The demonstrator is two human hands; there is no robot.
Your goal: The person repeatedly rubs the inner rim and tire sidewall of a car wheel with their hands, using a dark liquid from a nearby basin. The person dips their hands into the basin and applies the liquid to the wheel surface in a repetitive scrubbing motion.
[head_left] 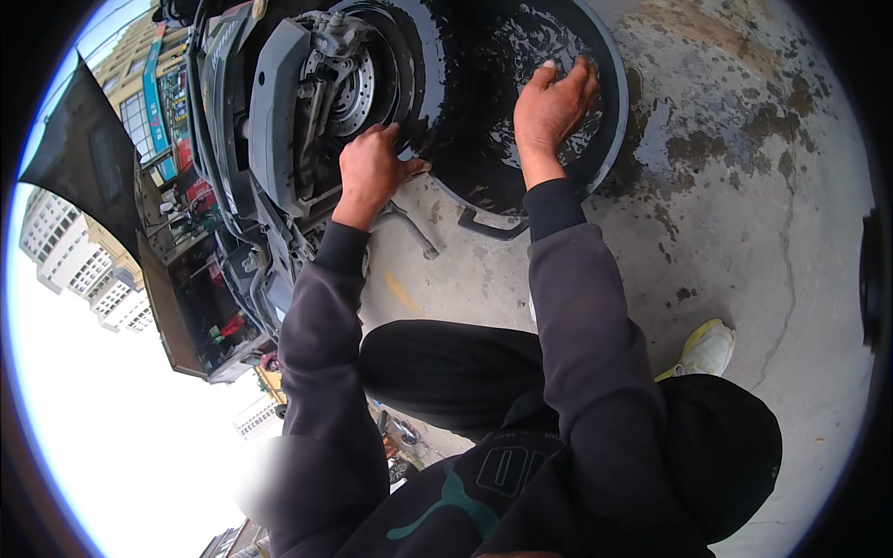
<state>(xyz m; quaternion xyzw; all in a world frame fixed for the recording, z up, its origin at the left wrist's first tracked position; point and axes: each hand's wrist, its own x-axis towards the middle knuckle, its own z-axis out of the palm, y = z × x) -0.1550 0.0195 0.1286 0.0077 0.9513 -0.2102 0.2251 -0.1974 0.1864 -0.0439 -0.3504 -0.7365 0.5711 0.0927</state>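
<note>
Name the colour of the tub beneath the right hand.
The tub is black, shown best in the head view.

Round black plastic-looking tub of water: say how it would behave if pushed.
The tub would probably feel heavy with water inside. Its rippling surface suggests likely sloshing. Wet-patched grey concrete beside it might let it slip.

Bright outdoor daylight. White sky point(102, 409) at lower left blown out; pale high-rise building point(58, 228) next to it washed out. Glare flecks on dark rippled water point(549, 45) inside round black plastic tub point(621, 102), rest of its interior dim. Grey concrete ground point(730, 242) evenly lit. Black cloth trousers point(446, 367) lose detail. Smeared blur patch over dark grey left sleeve's point(321, 321) elbow. Strong fisheye bending, black rim, blue fringe at left edge.
</note>
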